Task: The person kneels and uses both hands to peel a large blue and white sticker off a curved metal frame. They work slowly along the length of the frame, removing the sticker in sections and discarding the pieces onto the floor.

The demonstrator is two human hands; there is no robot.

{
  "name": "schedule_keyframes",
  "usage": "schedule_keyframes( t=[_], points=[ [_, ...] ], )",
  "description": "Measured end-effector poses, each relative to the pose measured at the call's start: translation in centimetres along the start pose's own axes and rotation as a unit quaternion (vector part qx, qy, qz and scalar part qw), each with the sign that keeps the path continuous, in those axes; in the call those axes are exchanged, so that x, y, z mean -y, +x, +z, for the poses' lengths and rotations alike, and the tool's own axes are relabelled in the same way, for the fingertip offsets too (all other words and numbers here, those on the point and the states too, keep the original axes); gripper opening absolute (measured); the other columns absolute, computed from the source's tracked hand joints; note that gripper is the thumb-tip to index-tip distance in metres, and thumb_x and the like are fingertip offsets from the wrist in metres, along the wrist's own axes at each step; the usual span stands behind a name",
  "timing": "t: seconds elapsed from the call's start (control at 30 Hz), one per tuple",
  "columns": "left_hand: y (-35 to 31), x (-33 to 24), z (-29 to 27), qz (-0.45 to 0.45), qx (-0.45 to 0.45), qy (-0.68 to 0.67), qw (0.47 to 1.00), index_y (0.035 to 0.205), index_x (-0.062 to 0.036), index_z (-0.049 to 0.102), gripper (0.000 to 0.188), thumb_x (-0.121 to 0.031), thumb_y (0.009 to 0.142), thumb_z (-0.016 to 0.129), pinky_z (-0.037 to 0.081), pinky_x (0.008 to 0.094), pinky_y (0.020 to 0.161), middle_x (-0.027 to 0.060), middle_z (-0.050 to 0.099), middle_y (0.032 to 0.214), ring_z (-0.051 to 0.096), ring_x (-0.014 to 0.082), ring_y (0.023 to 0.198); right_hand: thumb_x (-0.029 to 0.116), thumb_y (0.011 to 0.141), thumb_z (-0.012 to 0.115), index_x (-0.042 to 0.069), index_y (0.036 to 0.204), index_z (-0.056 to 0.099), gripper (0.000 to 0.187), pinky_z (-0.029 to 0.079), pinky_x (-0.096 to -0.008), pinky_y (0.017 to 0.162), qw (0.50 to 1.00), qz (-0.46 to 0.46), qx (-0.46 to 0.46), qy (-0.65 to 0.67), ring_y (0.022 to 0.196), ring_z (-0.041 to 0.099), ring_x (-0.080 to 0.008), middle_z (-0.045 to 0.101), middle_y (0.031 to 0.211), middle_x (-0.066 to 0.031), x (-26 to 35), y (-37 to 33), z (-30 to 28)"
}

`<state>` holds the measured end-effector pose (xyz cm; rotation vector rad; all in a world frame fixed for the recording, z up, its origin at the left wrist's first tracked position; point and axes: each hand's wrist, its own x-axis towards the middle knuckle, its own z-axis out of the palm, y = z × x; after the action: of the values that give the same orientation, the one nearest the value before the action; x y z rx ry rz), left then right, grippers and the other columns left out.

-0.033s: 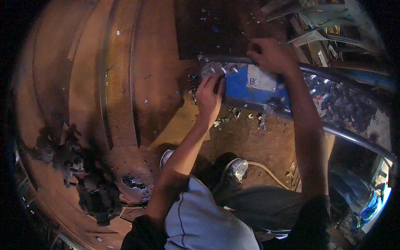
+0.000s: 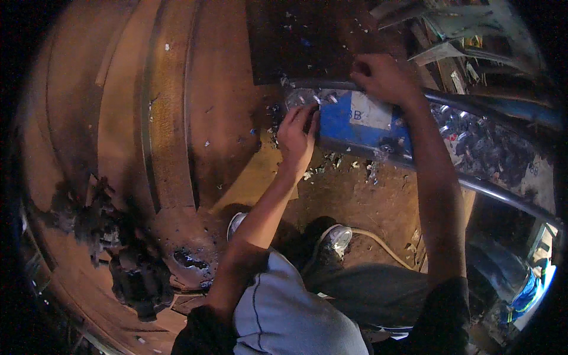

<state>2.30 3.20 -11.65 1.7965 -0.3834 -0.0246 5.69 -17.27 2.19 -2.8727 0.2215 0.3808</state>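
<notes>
A long, narrow panel [image 2: 473,142] with dark, shiny tube-like rims runs from the middle to the right; its kind is unclear. It bears a blue patch [image 2: 340,124] with a whitish label [image 2: 371,110], and scuffed, flaking stretches on either side. At the panel's left end my left hand [image 2: 297,133] rests with bent fingers and thumb drawn together by the blue patch's edge. Over the far rim my right hand [image 2: 384,77] is closed, thumb against curled finger. Whatever either hand pinches is hidden or too small to make out. My right forearm crosses over the panel.
Brown sheets [image 2: 171,118] cover the floor at left. Pale chips [image 2: 334,160] lie around the panel. A dark, blurry heap [image 2: 139,281] sits at lower left, scrap-like pieces [image 2: 455,44] at upper right. A hose or cord [image 2: 384,245] curves near my shoe [image 2: 338,236].
</notes>
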Motion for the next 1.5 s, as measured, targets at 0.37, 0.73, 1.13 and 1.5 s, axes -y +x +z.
schedule_keyframes(
  t=[0.37,0.73,1.13,1.5],
  points=[
    [0.1,-0.7,-0.1,0.016,0.015,0.025,0.999,0.108,-0.0086,0.067,0.029,-0.002,0.080,0.068,0.051,0.0412,0.075,0.0105,0.064,0.103,0.064,0.0343,0.089,0.024,0.083,0.066,0.001,0.098,0.066,0.028,0.050,-0.0433,0.079,1.000,-0.008,0.017,-0.005,0.087,0.065,-0.0358,0.067,0.091,-0.0198,-0.1,0.9,0.2],
    [0.4,-0.2,0.2,0.012,0.010,0.036,0.999,0.103,-0.0078,0.066,0.022,-0.005,0.081,0.067,0.051,0.0410,0.075,0.0104,0.064,0.102,0.063,0.0350,0.089,0.029,0.084,0.066,0.003,0.097,0.066,0.029,0.050,-0.0435,0.081,1.000,-0.003,0.001,-0.016,0.089,0.066,-0.0352,0.068,0.093,-0.0181,0.6,0.4,-0.4],
    [1.6,-0.7,-0.5,-0.036,0.049,0.060,0.996,0.098,-0.0029,0.070,0.017,-0.013,0.085,0.067,0.050,0.0432,0.079,0.0187,0.068,0.098,0.066,0.0364,0.090,0.027,0.084,0.065,0.002,0.098,0.067,0.028,0.051,-0.0430,0.080,1.000,0.005,0.003,-0.002,0.088,0.066,-0.0346,0.068,0.091,-0.0190,0.3,0.3,-0.2],
    [3.6,-2.7,-0.9,-0.080,0.137,0.246,0.956,0.086,-0.0073,0.070,0.017,-0.024,0.083,0.069,0.043,0.0504,0.077,0.0143,0.070,0.084,0.066,0.0341,0.083,0.027,0.083,0.066,0.001,0.097,0.066,0.029,0.050,-0.0438,0.081,0.999,-0.024,-0.035,-0.012,0.090,0.065,-0.0367,0.068,0.091,-0.0199,0.2,0.0,0.1]
  ],
)
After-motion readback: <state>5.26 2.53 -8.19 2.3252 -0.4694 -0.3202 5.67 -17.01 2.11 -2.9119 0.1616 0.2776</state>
